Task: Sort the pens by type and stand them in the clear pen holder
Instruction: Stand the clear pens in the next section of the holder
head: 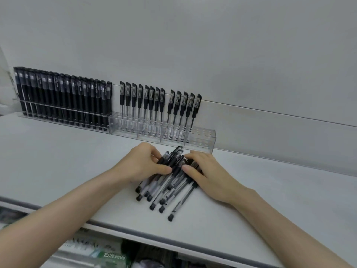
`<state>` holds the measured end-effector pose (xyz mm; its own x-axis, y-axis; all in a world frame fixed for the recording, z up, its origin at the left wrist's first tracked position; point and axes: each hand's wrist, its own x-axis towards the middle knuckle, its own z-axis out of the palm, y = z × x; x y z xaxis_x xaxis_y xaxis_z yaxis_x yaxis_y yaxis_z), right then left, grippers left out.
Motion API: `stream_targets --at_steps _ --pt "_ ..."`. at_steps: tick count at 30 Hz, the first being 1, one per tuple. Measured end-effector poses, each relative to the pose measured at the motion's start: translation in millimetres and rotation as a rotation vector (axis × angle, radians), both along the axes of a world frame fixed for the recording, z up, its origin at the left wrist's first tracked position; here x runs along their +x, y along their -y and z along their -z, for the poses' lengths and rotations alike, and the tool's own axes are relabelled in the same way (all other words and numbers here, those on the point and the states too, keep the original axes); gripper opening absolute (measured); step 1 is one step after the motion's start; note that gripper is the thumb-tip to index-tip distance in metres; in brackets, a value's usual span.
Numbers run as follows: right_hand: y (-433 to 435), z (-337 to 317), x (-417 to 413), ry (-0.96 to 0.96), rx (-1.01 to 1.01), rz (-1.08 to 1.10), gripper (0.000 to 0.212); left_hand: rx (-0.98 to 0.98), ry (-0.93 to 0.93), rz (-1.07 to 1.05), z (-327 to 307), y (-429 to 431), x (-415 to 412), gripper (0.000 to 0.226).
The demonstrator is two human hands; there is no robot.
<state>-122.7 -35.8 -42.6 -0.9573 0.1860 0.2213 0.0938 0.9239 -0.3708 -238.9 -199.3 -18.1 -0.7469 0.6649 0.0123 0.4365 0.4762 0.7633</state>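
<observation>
The clear pen holder (201, 140) is a long, glossy acrylic rack with rows of round holes, set against the wall at the back of the smooth white shelf (58, 161). Its left end is packed with upright matte black pens (63, 97). Further right stand the gel pens (150, 101), with clear barrels, black caps and rubbery black grips. Its right end section holds none.

Just in front of the holder's right half lies a heap of loose gel pens (164, 190), criss-crossed, with the black end plugs pointing away from the holder. Your left hand (141, 163) curls over the heap's left side, thumb pressed onto the barrels. Your right hand (210, 175) mirrors it, fingers (190, 156) bent over the caps and thumb on the grips. Both hands clasp the heap between them, close to the holder but not touching it.
</observation>
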Motion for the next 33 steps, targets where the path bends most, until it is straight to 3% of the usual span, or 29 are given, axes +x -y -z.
stream_targets --at_steps 7,10,15,17,21,25,28,33 --pt "3 -4 1 0.006 -0.009 0.025 0.041 0.002 -0.017 0.050 -5 2 -6 0.024" --pt "7 -12 4 -0.055 -0.072 0.057 0.042 0.122 0.048 0.097 -4 7 -6 0.014" --pt "19 -39 -5 -0.285 -0.447 0.074 0.030 0.479 0.178 0.189 -18 4 -4 0.007" --pt "23 -51 -12 -0.402 -0.632 0.088 0.021 0.552 0.178 0.205 -21 -4 -1 0.010" --pt "20 -70 -24 -0.582 -0.806 0.126 0.020 0.646 0.173 0.158 -26 -26 -4 0.018" --pt "9 -82 -35 -0.666 -0.784 0.141 0.017 0.699 0.201 0.162 -34 -42 -15 0.012" --pt "-7 -92 -41 -0.762 -0.664 0.184 0.016 0.726 0.189 0.114 -35 -49 -24 0.020" --pt "-30 -97 -47 -0.865 -0.408 0.253 0.037 0.727 0.278 0.113 -23 -53 -31 0.024"
